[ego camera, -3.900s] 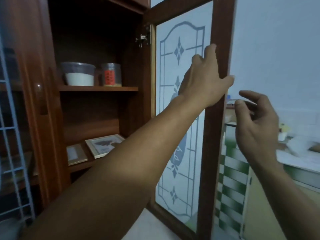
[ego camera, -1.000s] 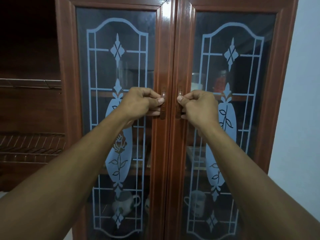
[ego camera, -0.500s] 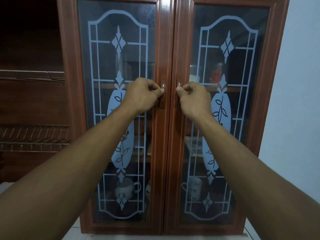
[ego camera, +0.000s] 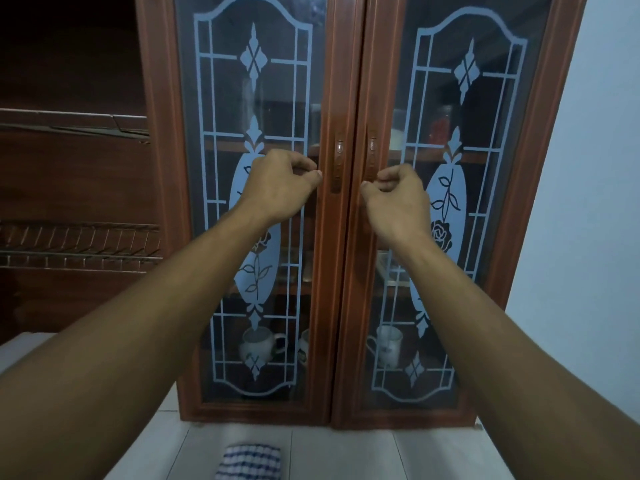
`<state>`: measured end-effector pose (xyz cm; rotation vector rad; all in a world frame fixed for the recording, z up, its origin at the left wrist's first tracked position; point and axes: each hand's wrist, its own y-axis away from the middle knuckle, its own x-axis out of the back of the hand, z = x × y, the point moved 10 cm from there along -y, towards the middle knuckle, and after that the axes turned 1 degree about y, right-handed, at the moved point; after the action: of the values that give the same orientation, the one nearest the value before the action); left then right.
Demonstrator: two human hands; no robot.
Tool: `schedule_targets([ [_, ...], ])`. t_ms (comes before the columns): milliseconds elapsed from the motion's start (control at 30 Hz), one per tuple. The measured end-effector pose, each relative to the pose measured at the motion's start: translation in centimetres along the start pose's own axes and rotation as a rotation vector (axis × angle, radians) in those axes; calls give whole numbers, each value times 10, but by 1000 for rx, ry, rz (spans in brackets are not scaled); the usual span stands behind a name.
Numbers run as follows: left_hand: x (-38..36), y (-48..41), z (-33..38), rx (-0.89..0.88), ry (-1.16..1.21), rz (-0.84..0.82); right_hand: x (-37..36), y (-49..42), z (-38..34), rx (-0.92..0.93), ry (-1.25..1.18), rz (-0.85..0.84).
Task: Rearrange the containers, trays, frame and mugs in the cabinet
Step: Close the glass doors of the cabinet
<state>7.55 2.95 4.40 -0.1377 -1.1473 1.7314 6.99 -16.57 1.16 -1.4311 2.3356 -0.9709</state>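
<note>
- At centre frame, the brown wooden glass-door cabinet (ego camera: 323,306) has both doors shut. White ceramic mugs (ego camera: 259,346) sit behind the glass at lower centre, and a red-filled jar (ego camera: 440,123) at upper right.
- Both the left hand (ego camera: 280,188) and the right hand (ego camera: 398,199) have their fingers (ego camera: 301,164) curled in, holding nothing.
- Two upright brown door handles (ego camera: 338,161) lie between the hands, just inward and slightly above, not touched.
- Each hand is nearer its own door's handle; reaching any mug likely means pulling these outward.
</note>
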Motion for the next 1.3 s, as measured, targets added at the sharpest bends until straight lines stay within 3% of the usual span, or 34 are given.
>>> schedule_targets([
  [333, -7, 48, -28, 46, 45, -69, -15, 51, 20, -83, -97, -68],
  [800, -43, 153, -114, 251, 131, -225, -39, 153, 112, -311, -55, -197],
  [1033, -47, 236, -190, 449, 10, -343, -70, 241, 183, -556, -33, -379],
  [1300, -42, 331, -273, 760, -151, -472, -106, 324, 241, -703, 120, -607],
])
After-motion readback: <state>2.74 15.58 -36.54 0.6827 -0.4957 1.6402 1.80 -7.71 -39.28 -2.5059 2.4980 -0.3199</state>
